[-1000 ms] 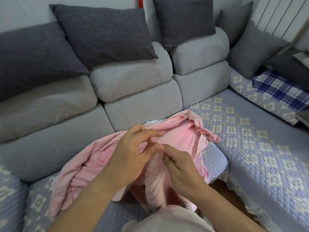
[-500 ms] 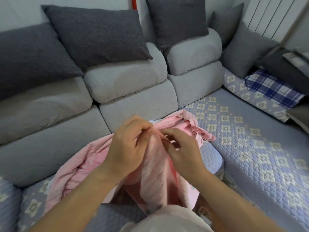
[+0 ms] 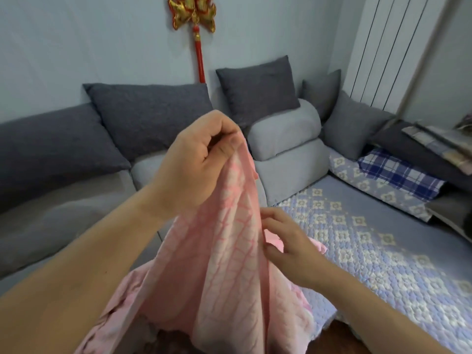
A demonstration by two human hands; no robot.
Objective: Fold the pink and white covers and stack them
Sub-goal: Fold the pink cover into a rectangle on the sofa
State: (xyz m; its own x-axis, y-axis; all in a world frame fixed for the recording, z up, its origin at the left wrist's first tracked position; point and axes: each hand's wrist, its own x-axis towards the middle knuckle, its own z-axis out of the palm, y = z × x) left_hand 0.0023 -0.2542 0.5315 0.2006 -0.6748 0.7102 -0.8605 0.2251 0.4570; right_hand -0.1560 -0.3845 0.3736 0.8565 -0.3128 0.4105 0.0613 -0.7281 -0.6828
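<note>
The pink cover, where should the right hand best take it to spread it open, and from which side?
Probably the hanging right edge of the pink cover, just below the corner that the left hand pinches up high. The right hand already touches that edge, so it should come from the right, with a thumb-and-finger grip. The cloth hangs bunched in vertical folds, so this edge leads down toward the next corner.

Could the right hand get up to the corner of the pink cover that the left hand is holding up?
Probably yes. The right hand already touches the pink cover along its hanging edge, below the left hand, which pinches the top corner. Only cloth lies between them.
</note>
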